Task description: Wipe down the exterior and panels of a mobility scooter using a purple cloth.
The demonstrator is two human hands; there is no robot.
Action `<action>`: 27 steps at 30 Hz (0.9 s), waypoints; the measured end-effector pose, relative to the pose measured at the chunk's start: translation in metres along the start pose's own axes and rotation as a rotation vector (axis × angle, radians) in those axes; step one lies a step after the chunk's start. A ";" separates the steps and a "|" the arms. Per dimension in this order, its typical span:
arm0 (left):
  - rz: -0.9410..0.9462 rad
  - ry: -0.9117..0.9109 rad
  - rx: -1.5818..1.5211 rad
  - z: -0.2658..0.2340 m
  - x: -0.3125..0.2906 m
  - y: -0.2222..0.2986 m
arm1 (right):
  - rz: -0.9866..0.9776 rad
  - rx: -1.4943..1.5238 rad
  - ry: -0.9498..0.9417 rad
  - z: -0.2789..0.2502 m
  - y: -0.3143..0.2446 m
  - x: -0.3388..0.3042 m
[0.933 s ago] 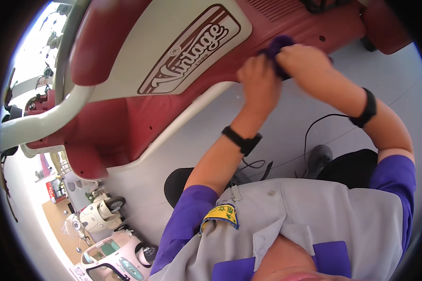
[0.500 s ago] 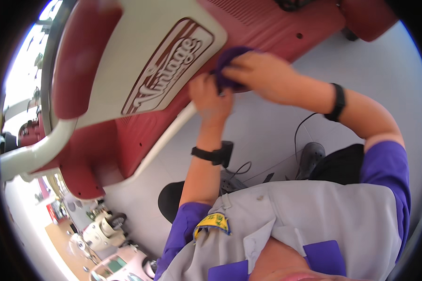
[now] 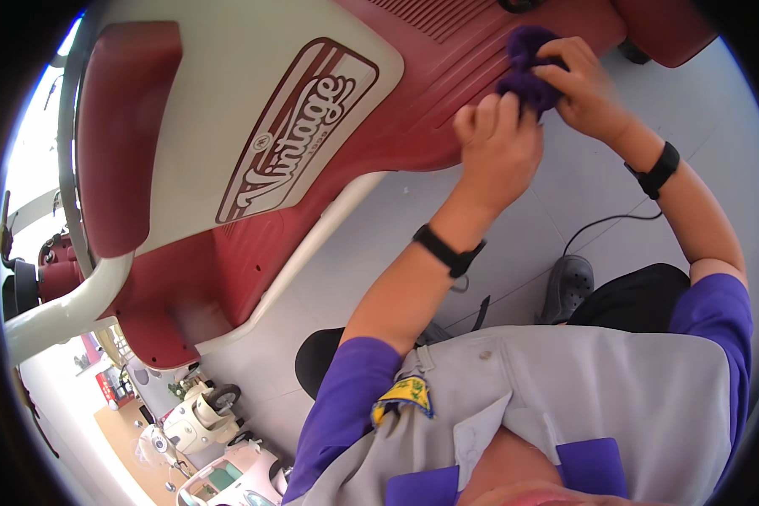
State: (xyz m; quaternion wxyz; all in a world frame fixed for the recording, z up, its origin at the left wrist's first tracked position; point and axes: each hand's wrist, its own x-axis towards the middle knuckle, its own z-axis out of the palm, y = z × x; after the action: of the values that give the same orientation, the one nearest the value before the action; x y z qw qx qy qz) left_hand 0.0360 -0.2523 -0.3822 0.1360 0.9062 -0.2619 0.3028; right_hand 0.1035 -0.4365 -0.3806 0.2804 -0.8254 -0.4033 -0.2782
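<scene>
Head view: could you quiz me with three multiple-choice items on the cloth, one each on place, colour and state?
1. Where is the cloth?
A on the floor
B against the red scooter panel
C on the seat

2. What colour is it?
A purple
B white
C yellow

3. How is it held?
A lying loose
B bunched in the right hand, left hand at it
C hung on the handlebar

Answers: B, it presses on the red panel; A, it is deep purple; B, right fingers wrap it, left fingertips touch it.
</scene>
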 end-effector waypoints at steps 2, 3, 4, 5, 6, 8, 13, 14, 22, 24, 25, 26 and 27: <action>0.034 0.051 -0.018 0.010 0.009 -0.001 | 0.055 -0.027 -0.007 -0.003 0.001 0.001; 0.029 0.066 -0.018 0.009 0.009 -0.007 | 0.092 -0.009 0.024 0.002 -0.004 0.004; 0.026 0.072 -0.029 0.009 0.007 -0.010 | 0.143 0.006 0.051 0.005 -0.010 0.004; 0.029 0.069 -0.025 0.004 0.001 -0.017 | 0.144 0.009 0.056 0.009 -0.018 0.007; -0.007 0.046 -0.027 -0.004 -0.008 -0.026 | 0.124 0.060 0.044 0.012 -0.028 0.012; -0.081 0.017 -0.024 -0.026 -0.026 -0.041 | 0.120 0.174 0.016 0.024 -0.051 0.022; -0.172 -0.083 0.032 -0.073 -0.058 -0.076 | 0.121 0.310 -0.115 0.069 -0.100 0.054; -0.202 -0.095 0.048 -0.079 -0.061 -0.084 | 0.115 0.318 -0.108 0.074 -0.105 0.057; -0.175 -0.134 -0.024 -0.063 -0.047 -0.043 | 0.039 0.289 -0.097 0.049 -0.061 0.041; -0.181 -0.189 -0.049 -0.047 -0.025 -0.017 | 0.092 0.227 -0.042 0.024 -0.035 0.030; -0.186 -0.183 -0.055 -0.034 -0.021 -0.012 | 0.088 0.222 -0.049 0.013 -0.023 0.026; -0.121 -0.127 -0.016 -0.020 -0.015 -0.011 | 0.095 0.178 -0.041 0.004 -0.013 0.025; -0.056 -0.070 0.025 -0.012 -0.011 -0.013 | 0.100 0.135 -0.031 0.001 -0.009 0.026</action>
State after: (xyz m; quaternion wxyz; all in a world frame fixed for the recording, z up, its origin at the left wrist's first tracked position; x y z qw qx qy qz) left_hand 0.0306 -0.2325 -0.3810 0.1240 0.9249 -0.2372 0.2701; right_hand 0.1101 -0.4177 -0.3617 0.3429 -0.8280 -0.3837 -0.2230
